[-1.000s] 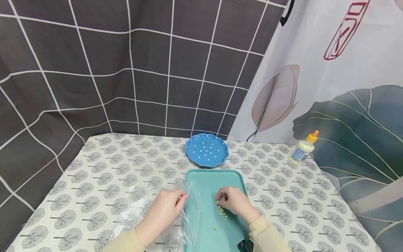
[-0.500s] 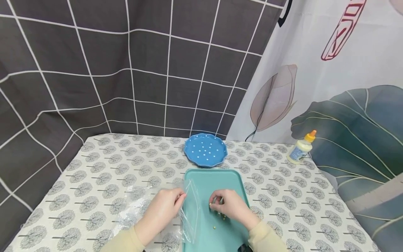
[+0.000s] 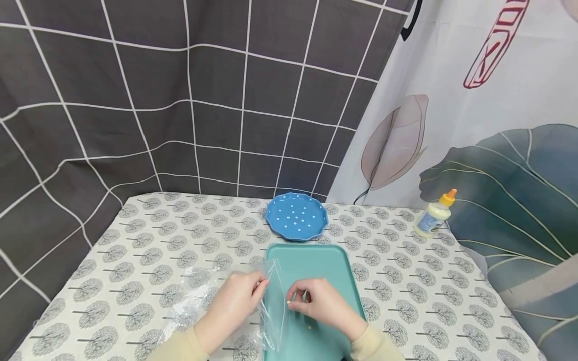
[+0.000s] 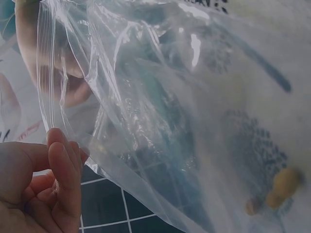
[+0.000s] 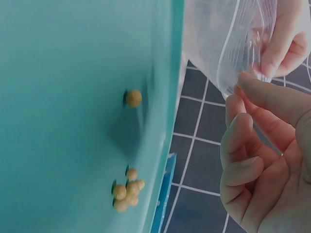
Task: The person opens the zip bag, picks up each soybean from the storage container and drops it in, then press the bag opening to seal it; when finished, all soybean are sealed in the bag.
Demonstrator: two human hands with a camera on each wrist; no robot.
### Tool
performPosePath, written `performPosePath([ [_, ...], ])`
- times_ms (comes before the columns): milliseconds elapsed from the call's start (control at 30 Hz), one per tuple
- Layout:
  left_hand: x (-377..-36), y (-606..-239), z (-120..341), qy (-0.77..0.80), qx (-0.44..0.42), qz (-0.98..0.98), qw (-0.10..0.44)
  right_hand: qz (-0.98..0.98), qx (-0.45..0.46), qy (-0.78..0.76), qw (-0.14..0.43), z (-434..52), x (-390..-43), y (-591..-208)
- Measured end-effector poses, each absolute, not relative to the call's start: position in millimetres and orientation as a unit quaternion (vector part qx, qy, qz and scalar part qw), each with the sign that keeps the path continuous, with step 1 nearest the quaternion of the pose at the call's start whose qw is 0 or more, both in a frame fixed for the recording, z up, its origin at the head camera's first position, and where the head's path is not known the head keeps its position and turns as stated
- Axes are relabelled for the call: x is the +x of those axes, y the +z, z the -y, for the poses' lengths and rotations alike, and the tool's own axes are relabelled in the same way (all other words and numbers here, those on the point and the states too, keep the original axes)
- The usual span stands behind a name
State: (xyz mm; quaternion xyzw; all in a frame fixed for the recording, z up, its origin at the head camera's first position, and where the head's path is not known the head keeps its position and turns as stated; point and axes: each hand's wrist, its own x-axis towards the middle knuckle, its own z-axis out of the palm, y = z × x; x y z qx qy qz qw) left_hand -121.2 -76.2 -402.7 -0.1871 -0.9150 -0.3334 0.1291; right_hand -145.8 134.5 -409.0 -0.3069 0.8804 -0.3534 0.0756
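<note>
Clear plastic bag (image 3: 235, 306) is pinched at its mouth by the left hand (image 3: 235, 301), the right hand (image 3: 318, 306) pinching the opposite edge. Only the right wrist view shows yellow beans (image 5: 127, 190) clustered on the teal tray (image 5: 63, 121).

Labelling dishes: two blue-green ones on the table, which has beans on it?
The rectangular teal tray nearest the person; small yellow beans lie on it. The round blue plate behind it shows only white dots, no beans.
</note>
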Motion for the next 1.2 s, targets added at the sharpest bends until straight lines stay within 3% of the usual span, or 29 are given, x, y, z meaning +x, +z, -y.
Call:
performPosePath([
  [1200,-120.2,-405.0,73.6,-0.321,-0.186,0.918,0.142,-0.903,-0.258,-0.332,0.083,-162.9,-162.4,-428.6],
])
